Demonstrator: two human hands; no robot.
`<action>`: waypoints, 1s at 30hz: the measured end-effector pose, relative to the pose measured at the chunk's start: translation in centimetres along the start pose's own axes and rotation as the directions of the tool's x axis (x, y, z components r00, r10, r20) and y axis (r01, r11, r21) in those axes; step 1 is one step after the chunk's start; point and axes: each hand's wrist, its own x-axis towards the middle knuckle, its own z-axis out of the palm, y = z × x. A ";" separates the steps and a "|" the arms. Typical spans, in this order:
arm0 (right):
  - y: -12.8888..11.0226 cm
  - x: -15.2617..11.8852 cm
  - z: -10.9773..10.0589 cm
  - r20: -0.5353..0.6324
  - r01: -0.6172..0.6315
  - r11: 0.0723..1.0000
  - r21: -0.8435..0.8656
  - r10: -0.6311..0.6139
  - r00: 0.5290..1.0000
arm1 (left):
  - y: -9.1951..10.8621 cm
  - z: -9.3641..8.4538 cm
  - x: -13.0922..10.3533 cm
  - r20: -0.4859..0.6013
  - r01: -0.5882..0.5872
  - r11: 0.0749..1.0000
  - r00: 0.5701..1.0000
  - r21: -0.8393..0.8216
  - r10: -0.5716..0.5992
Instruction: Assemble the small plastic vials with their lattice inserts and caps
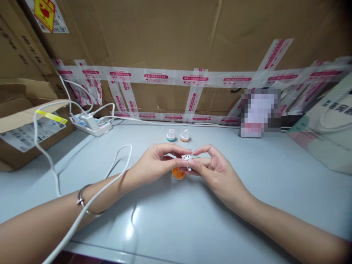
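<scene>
A small white openwork plastic piece (186,158), round with spoke-like cutouts and a short stem below, is pinched between both hands above the table. My left hand (162,161) grips its left side with thumb and fingers. On the other side, the thumb and fingers of my right hand (210,165) close on it. Under the hands sits an orange round cap-like piece (178,173), partly covered by the fingers. Just beyond stand two small pieces with clear or white tops, one with a teal base (171,135) and one with an orange base (184,136).
A white cable (110,183) loops over my left forearm. A power strip (92,124) with plugs and an opened cardboard box (33,128) stand at the left. A large taped carton (165,36) walls the back. A blurred-out upright object (258,113) and a paper bag (327,128) are right.
</scene>
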 end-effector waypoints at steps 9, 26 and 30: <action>1.3 0.0 -1.5 0.078 0.199 0.800 -0.565 -0.189 0.979 | 0.5 -1.8 0.3 0.081 -0.146 0.869 0.989 0.472 0.122; 2.5 0.3 -1.1 0.165 0.201 0.828 -0.523 -0.133 0.977 | 0.1 -1.6 0.0 0.245 -0.281 0.771 0.955 0.572 0.167; 2.6 0.3 -1.1 0.168 0.210 0.834 -0.510 -0.143 0.975 | 0.1 -1.4 -0.2 0.267 -0.314 0.758 0.945 0.572 0.189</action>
